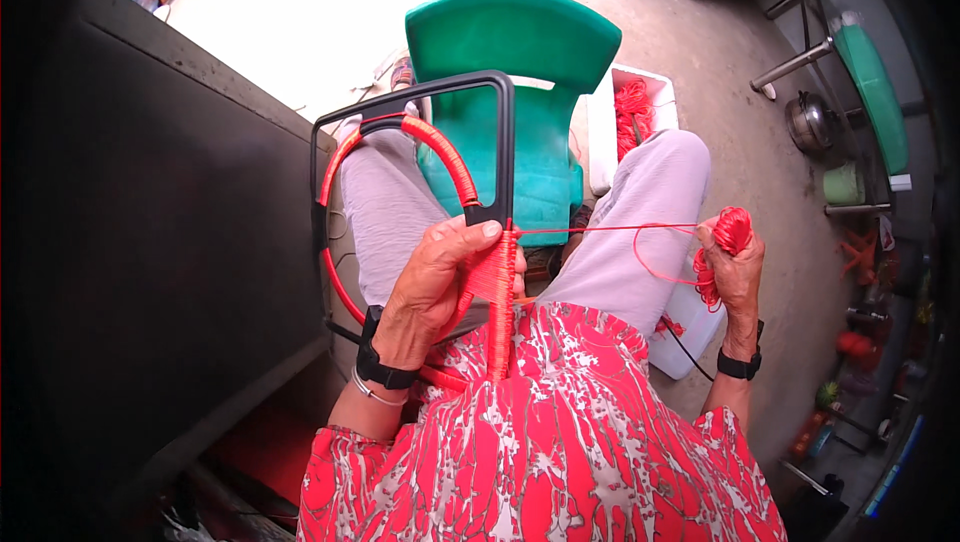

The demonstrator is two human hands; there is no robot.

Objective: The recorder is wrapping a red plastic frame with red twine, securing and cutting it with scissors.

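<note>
A black rectangular frame with a round hoop inside it (505, 142) stands over my lap, leaning toward my left side. Red cord (502, 312) is wound closely along its near right bar and around much of the hoop; the rest of the bar is bare black. My left hand (445, 272) grips the frame at the wrapped bar, thumb on top near where the winding ends. From there a single strand runs taut to my right hand (735, 267), out to the right. That hand is closed around a bundle of red cord (733, 230), with loops hanging below it.
A green plastic chair (510, 32) faces me just beyond the frame. Behind my right knee stands a white box (600, 132) holding more red cord. A dark cabinet (180, 222) rises close on my left. At right are a metal pot (812, 122) and a green stool (870, 92).
</note>
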